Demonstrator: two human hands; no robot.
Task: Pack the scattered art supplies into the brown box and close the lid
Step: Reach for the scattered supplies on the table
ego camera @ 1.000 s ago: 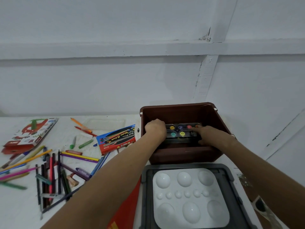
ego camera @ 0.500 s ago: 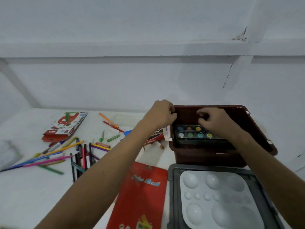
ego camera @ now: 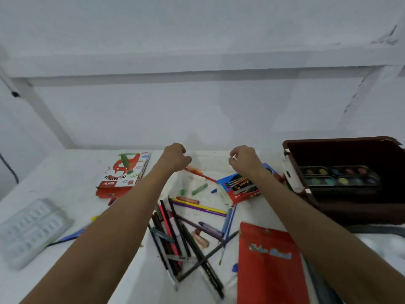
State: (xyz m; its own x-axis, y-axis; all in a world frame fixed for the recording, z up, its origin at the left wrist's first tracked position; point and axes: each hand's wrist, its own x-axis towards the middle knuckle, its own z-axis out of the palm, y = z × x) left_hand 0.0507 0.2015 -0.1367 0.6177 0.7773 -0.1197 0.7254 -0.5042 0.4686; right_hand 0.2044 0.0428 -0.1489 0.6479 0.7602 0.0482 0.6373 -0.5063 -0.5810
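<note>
The brown box (ego camera: 328, 141) stands open at the right with the watercolour paint set (ego camera: 339, 177) inside it. My left hand (ego camera: 173, 159) and my right hand (ego camera: 246, 161) reach over the far middle of the table. Each pinches one end of a clear plastic tray (ego camera: 209, 163), which is faint and hard to make out. Below them lie loose pencils and pens (ego camera: 175, 233), crayons (ego camera: 199, 188), a blue and red brush box (ego camera: 241, 188), a red pencil packet (ego camera: 269, 266) and an oil pastels box (ego camera: 125, 170).
A clear moulded plastic insert (ego camera: 30, 229) lies at the left edge of the white table. A grey lid (ego camera: 372, 229) lies just in front of the brown box. The white wall rises right behind the table.
Both hands have left the brown box and moved left to the clear tray. The paint set stays in the box. My view has swung left.
</note>
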